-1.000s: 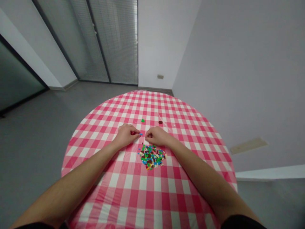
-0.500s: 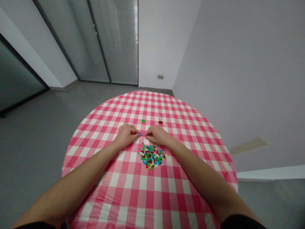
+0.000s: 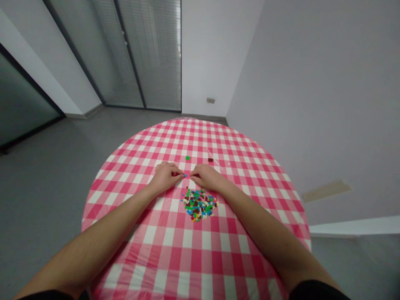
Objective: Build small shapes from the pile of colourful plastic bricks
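As a person sits over a round table covered in a glossy red-and-white checked cloth (image 3: 187, 246), the bare left hand (image 3: 165, 177) and right hand (image 3: 206, 177) are held close together, fingers drawn narrow, their tips almost meeting at a tiny bright blue plastic brick (image 3: 185, 176); whether either hand actually grips it cannot be told from this view. The close pinching pose appears suited to a piece too small for a full grasp. Between the forearms, just nearer the person, a low heap of small multicoloured plastic bricks (image 3: 199, 204) lies loose on the cloth itself, held by no tray or box. Beyond the hands sit a single green brick (image 3: 187, 158) and a dark brown brick (image 3: 210, 160), well apart from each other.
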The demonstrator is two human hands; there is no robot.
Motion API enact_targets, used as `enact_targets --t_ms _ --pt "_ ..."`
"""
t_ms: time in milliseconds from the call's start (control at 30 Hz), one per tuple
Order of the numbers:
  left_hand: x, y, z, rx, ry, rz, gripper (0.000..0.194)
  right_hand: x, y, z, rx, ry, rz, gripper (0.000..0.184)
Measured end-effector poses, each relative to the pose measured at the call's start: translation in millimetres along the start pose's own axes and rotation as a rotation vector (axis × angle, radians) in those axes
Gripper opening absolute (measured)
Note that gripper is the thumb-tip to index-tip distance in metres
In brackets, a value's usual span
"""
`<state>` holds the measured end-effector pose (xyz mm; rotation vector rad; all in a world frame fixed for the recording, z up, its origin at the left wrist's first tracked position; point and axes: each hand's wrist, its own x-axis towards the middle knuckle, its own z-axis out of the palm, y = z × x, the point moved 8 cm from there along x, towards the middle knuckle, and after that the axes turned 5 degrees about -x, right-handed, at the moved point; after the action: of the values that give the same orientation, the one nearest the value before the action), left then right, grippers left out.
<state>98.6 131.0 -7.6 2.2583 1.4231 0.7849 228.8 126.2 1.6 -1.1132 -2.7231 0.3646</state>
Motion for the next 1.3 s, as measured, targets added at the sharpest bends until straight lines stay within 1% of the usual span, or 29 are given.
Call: enact_targets --t_ms 100,267,333,433,567,667,800,900,1100,1300 --pt "-0.1 -0.5 0.2 -0.008 -0.003 0.0 0.009 0.0 1.6 0.1 0.002 0.016 0.024 0.018" --pt "0.2 -0.3 0.0 -0.023 -0.005 0.001 0.009 0.2 12.3 0.1 -0.02 0.079 0.179 0.019" --pt "0.3 -0.4 0.1 -0.022 -0.004 0.002 0.01 0.1 12.4 0.5 -0.004 0.079 0.172 0.019" --pt "0.4 -0.9 0.3 -0.006 -0.002 0.003 0.01 -0.5 8.9 -0.2 0.04 0.069 0.109 0.015" --pt "0.3 -0.6 0.1 0.001 -0.004 0.003 0.009 -1.6 5.6 -0.6 0.056 0.055 0.07 0.017" --pt "0.0 -0.5 0.5 -0.004 -0.007 0.01 0.01 -0.9 7.2 0.9 0.035 0.059 0.098 0.017" --pt "-0.1 -2.5 1.4 0.003 -0.006 0.0 0.01 0.4 15.8 -0.2 0.013 0.122 0.206 0.016" --pt "0.1 -2.4 1.3 0.01 -0.005 -0.003 0.011 2.1 16.9 1.2 0.002 0.118 0.243 0.018" --pt "-0.2 -0.9 0.5 -0.005 -0.001 0.0 0.01 5.2 7.8 2.1 0.02 0.101 0.185 0.017" --pt "0.0 -0.3 0.2 -0.006 0.002 0.006 0.009 6.5 7.5 6.5 0.039 0.098 0.151 0.018"
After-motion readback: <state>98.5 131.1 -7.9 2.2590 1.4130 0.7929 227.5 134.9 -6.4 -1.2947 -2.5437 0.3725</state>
